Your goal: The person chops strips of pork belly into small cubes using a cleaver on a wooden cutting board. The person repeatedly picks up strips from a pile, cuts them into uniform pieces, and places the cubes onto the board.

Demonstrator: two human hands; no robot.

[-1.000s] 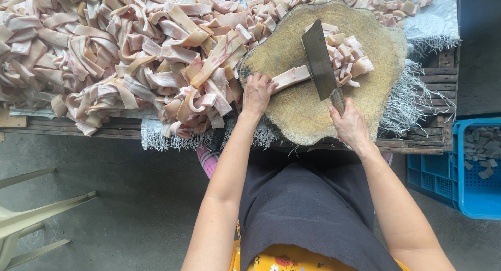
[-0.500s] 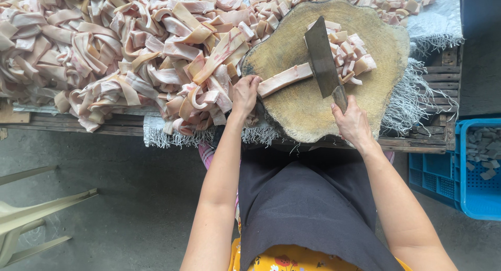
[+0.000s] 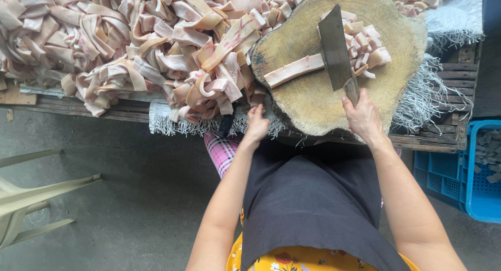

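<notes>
Cleaver [image 3: 335, 46] sits in our right hand [image 3: 364, 117], fingers wrapped tight round its handle near the front edge of the chopping block [image 3: 313, 106], the broad dark blade lying across a long strip of meat [image 3: 293, 70] that rests on the block. That strip is pale pink with a whiter fatty band, flat and ribbon-like, running from the left part of the block up to the blade. Just past the blade, toward the right side of the block, we see a small heap of cut pieces [image 3: 365, 44], short chunks of the same pink and white. The block itself is a thick round slice of tree trunk, worn and yellowish, with an uneven rim. Our left hand [image 3: 257, 126] hangs at the front edge of the block, beside the big pile of uncut strips [image 3: 156, 46], fingers loosely curled and holding nothing we can make out. A blue crate [image 3: 472, 193] stands at the right, low down
</notes>
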